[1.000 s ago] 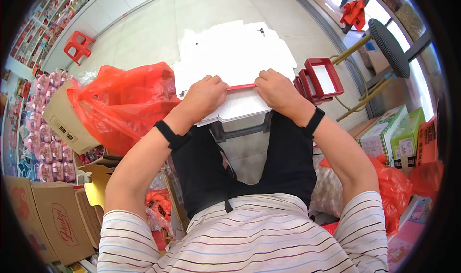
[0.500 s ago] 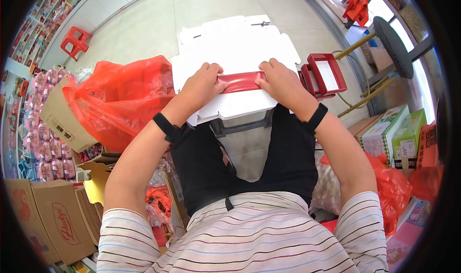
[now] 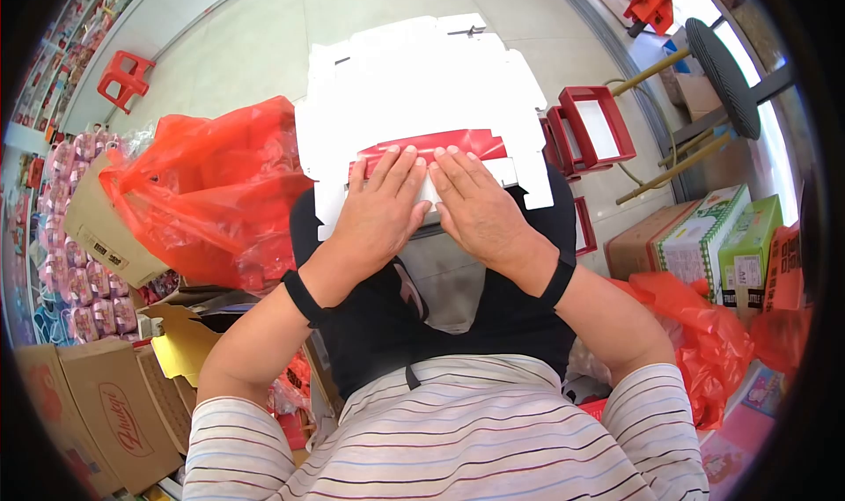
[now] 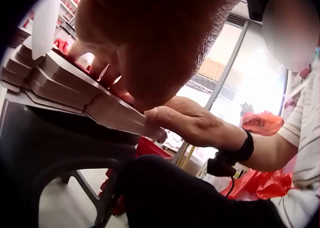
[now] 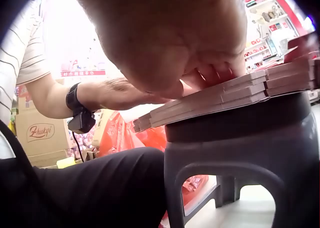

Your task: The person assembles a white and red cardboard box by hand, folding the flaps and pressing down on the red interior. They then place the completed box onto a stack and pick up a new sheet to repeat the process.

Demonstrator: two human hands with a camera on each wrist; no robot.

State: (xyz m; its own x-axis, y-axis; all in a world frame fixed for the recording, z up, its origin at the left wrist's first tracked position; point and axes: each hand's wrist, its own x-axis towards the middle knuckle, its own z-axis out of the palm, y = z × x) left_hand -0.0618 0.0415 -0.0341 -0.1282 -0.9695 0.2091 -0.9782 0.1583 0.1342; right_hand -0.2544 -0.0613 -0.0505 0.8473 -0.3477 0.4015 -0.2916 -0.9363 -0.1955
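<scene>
A stack of flat, white die-cut cardboard sheets (image 3: 422, 78) lies on a dark grey plastic stool (image 5: 225, 138) in front of the knees. Across the near part of the top sheet runs a glossy red panel (image 3: 458, 138). My left hand (image 3: 377, 206) lies palm down on it, fingers straight and pointing away from me. Beside it my right hand (image 3: 482, 215) presses in the same way, the two hands close together at the thumbs. Both wrist views show the fingers spread over the stack's top, with the layered sheet edges below them.
Small red boxes (image 3: 598, 127) with white insides stand right of the stool. Left of it bulges a red plastic bag (image 3: 211, 184). Brown cartons (image 3: 123, 422) fill the lower left. A green box (image 3: 748, 246) and more red bags (image 3: 695, 342) sit at the right.
Both hands have gone from pinching the red strip's ends to lying flat, closer together, near its middle. The red panel now folds over on the sheet, and the stack sits slightly nearer left.
</scene>
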